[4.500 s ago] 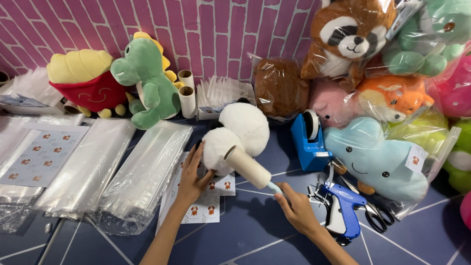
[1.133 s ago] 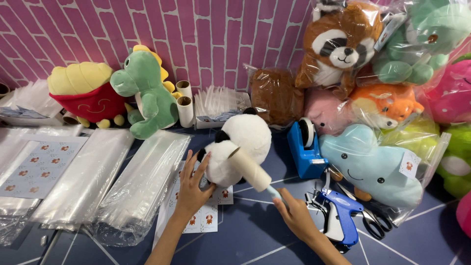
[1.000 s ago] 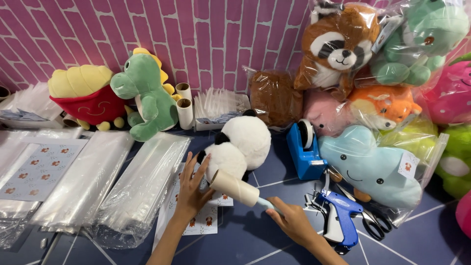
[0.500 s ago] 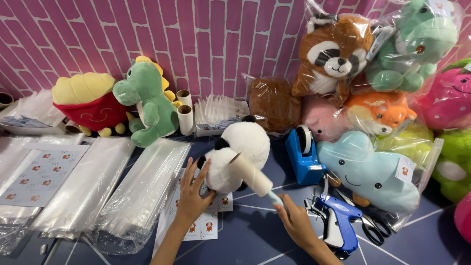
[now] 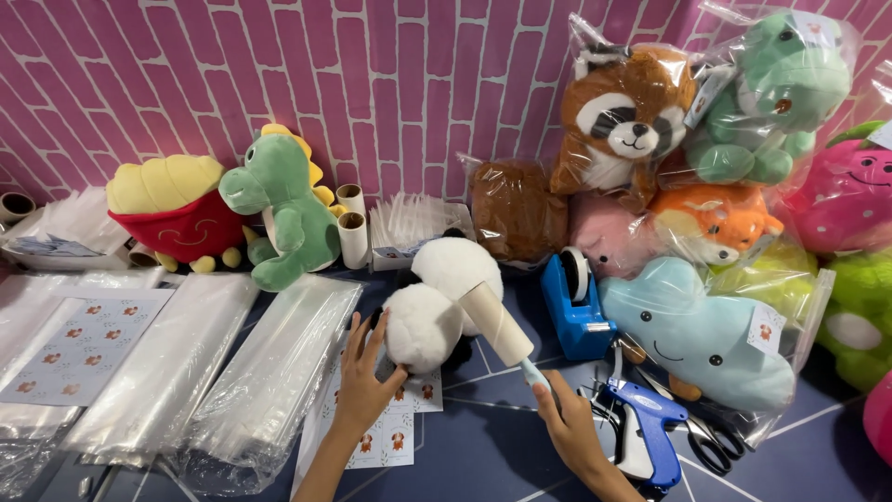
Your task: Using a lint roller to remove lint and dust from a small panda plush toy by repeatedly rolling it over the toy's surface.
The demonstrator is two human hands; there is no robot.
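Note:
A white plush panda (image 5: 437, 302) with black parts lies in the middle of the dark blue tiled table. My left hand (image 5: 360, 376) presses against its near left side and holds it steady. My right hand (image 5: 567, 428) grips the light blue handle of a lint roller (image 5: 497, 323). The roller's pale cylinder rests on the right side of the plush. A sticker sheet (image 5: 381, 432) with small animal pictures lies under my left hand.
Stacks of clear plastic bags (image 5: 269, 376) lie to the left. A blue tape dispenser (image 5: 576, 307), a blue tagging gun (image 5: 646, 432) and scissors (image 5: 706, 446) sit to the right. Bagged plush toys (image 5: 697, 330) crowd the right side; a green dinosaur (image 5: 283, 209) and a fries plush (image 5: 177, 209) stand by the pink brick wall.
The lint roller has stroked back and forth over the plush panda while my left hand kept hold of it. The camera view shifted slightly upward and left.

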